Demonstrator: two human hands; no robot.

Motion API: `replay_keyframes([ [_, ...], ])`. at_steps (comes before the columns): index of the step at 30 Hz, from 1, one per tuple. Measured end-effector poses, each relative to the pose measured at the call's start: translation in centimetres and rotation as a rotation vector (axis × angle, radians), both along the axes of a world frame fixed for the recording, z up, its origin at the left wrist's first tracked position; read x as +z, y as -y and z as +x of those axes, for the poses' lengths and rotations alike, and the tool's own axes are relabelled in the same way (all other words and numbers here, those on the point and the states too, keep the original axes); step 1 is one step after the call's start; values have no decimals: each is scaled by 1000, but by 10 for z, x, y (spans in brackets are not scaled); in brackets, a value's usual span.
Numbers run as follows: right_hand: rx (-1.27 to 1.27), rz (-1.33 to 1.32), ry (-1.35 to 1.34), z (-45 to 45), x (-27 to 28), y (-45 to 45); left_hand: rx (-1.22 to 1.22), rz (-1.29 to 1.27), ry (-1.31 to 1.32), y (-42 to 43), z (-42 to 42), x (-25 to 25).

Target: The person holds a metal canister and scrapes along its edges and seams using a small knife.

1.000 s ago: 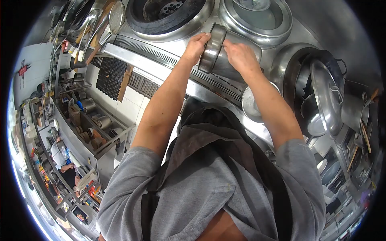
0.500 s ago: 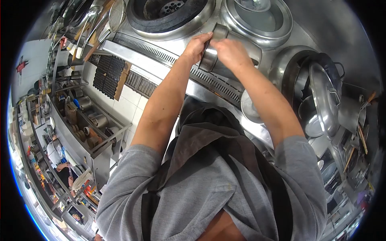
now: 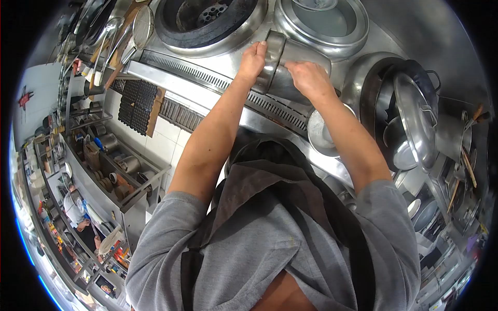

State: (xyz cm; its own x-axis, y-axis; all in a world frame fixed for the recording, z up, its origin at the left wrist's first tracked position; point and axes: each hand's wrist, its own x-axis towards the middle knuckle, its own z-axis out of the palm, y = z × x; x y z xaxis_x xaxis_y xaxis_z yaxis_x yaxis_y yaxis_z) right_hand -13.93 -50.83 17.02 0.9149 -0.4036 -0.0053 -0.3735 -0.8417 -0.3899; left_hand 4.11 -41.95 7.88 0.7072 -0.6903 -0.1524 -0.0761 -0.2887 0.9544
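Close beside the burner rim point(image 3: 244, 37), the left hand point(image 3: 252, 60) grips a pot point(image 3: 296, 53).

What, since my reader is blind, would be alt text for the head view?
A person's left hand holds one end of a metal vessel, the right hand at its side. Beyond are a round burner and a wide pot.
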Motion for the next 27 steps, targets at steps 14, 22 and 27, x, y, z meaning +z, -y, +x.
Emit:
replay_keyframes([
  [14, -613, 527, 211, -115, -27, -24, -40, 24, -76, -6, -12, 30],
  [22, -559, 167, -3, -250, -112, -32, -9, -4, -55, -2, -9, 23],
  [27, -888, 628, 26, -240, -88, -32, 0, 1, -40, -3, -15, 31],
])
